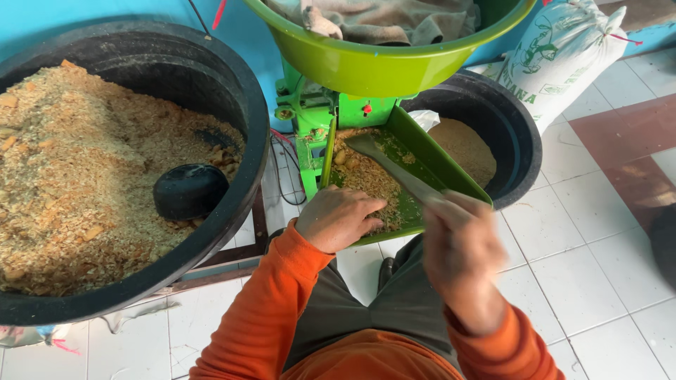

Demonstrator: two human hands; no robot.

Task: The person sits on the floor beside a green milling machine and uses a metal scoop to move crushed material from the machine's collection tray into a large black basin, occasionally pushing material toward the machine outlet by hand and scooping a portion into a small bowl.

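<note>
My left hand (336, 217) rests fingers-down on the coarse tan feed (366, 176) in the sloping green chute (429, 158) of a green grinding machine (313, 116). My right hand (461, 246), blurred, is closed around the handle of a flat grey metal scraper (394, 169), whose blade tip lies in the feed near the chute's upper end. Both sleeves are orange.
A large black tub (232, 91) at left holds coarse tan feed and a small black bowl (190, 190). A second black tub (510, 137) behind the chute holds fine brown meal. A green basin (380, 67) with cloth sits on top; a white sack (563, 53) leans at right on the tiled floor.
</note>
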